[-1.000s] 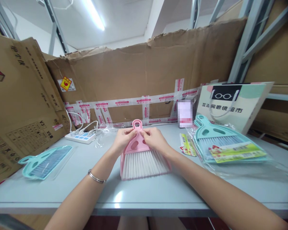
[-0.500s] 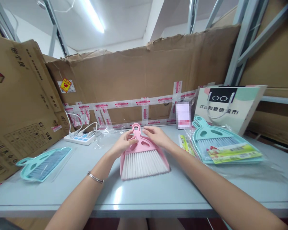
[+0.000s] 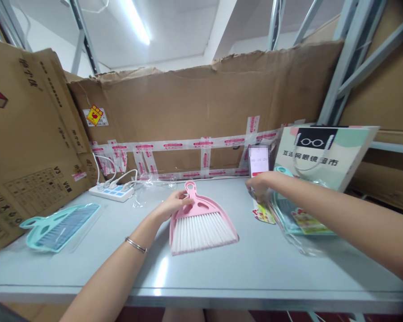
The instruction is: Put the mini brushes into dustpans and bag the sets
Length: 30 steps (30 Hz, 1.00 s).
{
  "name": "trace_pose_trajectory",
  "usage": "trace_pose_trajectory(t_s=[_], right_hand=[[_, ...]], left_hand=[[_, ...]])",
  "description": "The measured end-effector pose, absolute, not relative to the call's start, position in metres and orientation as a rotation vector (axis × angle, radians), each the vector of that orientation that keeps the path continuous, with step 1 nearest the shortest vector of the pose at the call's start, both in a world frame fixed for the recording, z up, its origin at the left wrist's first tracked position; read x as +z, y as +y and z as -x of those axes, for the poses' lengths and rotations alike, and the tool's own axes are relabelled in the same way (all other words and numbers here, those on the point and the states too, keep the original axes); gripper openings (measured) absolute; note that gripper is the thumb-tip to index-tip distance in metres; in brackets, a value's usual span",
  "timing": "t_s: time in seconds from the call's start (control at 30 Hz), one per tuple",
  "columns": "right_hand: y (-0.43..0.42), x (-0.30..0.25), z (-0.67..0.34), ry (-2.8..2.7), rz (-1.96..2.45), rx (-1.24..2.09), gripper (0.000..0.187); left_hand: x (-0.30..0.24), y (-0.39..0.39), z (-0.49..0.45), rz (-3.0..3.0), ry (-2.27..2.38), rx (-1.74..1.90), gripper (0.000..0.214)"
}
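Observation:
A pink dustpan (image 3: 229,219) lies on the table with a pink hand brush (image 3: 201,230) of white bristles nested in it, handles pointing away from me. My left hand (image 3: 174,203) grips the brush and dustpan at the base of the handles, thumb on top. To the right, my right hand (image 3: 260,184) has its fingers bent down over the upper end of a yellow-green printed card (image 3: 264,214); its fingertips are partly hidden. Beside it, partly behind my right forearm, are turquoise brush-and-dustpan sets (image 3: 285,208) in clear plastic bags.
A wrapped turquoise brush and dustpan (image 3: 62,226) lies at the left. Behind are a white power strip (image 3: 112,192) with cables, crumpled clear film (image 3: 154,185) and a phone (image 3: 259,160) propped upright. A paper bag (image 3: 342,152) stands right; cardboard (image 3: 174,103) walls the back.
My right hand has left the pink dustpan's edge and moved right to the printed card. My left hand keeps its hold. The view has shifted slightly.

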State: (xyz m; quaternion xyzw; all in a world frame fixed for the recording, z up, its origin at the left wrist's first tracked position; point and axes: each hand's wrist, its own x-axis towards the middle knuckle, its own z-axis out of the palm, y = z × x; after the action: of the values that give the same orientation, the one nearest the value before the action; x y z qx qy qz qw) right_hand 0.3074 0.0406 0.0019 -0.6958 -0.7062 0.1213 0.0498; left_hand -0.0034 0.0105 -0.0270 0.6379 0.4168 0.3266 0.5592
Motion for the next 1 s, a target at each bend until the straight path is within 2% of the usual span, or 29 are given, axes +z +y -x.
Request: trace_pose_trajectory(t_s=[0.1, 0.23, 0.3, 0.37, 0.43, 0.57, 0.7, 0.77, 0.83, 0.9, 1.0], right_hand=[[0.044, -0.006, -0.313, -2.313, 2.337, 0.555, 0.027], [0.048, -0.009, -0.318, -2.461, 2.134, 0.571, 0.015], [0.052, -0.003, -0.318, -2.463, 2.042, 0.480, 0.010], [0.052, 0.008, -0.315, -2.345, 1.867, 0.384, 0.013], [0.047, 0.023, -0.306, -2.173, 1.616, 0.448, 0.023], [0.018, 0.041, -0.273, -1.941, 1.215, 0.945, 0.040], [-0.019, 0.018, -0.224, -2.132, 1.229, 1.322, 0.031], [-0.033, -0.003, -0.204, -2.236, 1.369, 1.206, 0.023], [-0.043, -0.022, -0.190, -2.265, 1.468, 0.871, 0.018], [-0.050, -0.036, -0.184, -2.238, 1.469, 0.593, 0.019], [-0.054, -0.045, -0.182, -2.172, 1.463, 0.457, 0.029]], left_hand=[[-0.032, 0.012, 0.003, -1.479, 1.033, 0.805, 0.051], [-0.043, 0.013, -0.001, -1.430, 1.147, 0.845, 0.073], [-0.045, 0.013, -0.002, -1.463, 1.174, 0.806, 0.076], [-0.044, 0.013, -0.002, -1.559, 1.210, 0.807, 0.073], [-0.040, 0.013, -0.001, -1.641, 1.244, 0.846, 0.064], [-0.031, 0.014, 0.001, -1.633, 1.284, 0.880, 0.041], [-0.024, 0.024, 0.009, -1.792, 1.386, 0.902, 0.033], [-0.023, 0.032, 0.023, -1.990, 1.555, 0.947, 0.031], [-0.024, 0.041, 0.039, -2.189, 1.782, 0.910, 0.035], [-0.028, 0.047, 0.055, -2.273, 1.985, 0.696, 0.044], [-0.036, 0.052, 0.065, -2.236, 2.087, 0.306, 0.046]])
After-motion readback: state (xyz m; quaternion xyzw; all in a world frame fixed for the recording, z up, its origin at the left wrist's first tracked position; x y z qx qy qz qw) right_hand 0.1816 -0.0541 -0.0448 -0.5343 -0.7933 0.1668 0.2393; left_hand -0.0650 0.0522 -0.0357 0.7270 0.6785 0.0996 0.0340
